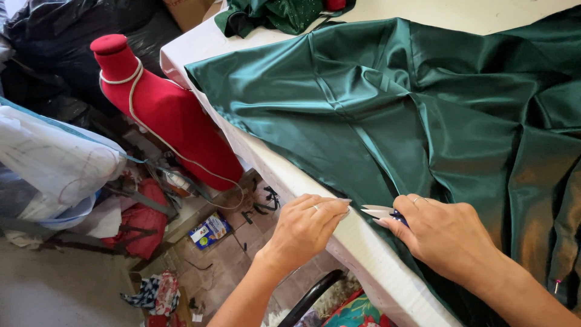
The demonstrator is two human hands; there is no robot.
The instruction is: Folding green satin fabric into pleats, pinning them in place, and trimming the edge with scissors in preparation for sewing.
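You look down from your head camera at a white tabletop (266, 158) that runs from the top of the view down to about 5 o'clock. A big shiny green cloth (423, 115) lies spread over it and fills the right side of the view. Its near edge runs along the tabletop edge, down to your hands.

Your left hand (305, 227) is at about 6 o'clock. Its fingers are curled and pinched on the edge of the green cloth, right at the tabletop edge. You wear a ring on one finger.

Your right hand (445, 233) is at about 5 o'clock, resting on the green cloth. It is closed around small snips (380, 212) with a dark blue handle. The shiny tips stick out toward your left hand and are just beside its fingertips. I cannot tell if the tips touch the cloth. This hand has a ring too.

At about 10 o'clock, off the tabletop, stands a red dress form (163, 112) with a white cord (134, 79) looped around its neck. The cord trails down to the floor. Black bags (60, 30) sit behind it at 11 o'clock.

At 9 o'clock there is a white bundle (54, 160) of cloth. At 12 o'clock, a sparkly green cloth (278, 13) lies bunched at the far end of the tabletop. On the floor (60, 290) near 7 o'clock lie a small colored box (209, 231) and a checked rag (151, 293).
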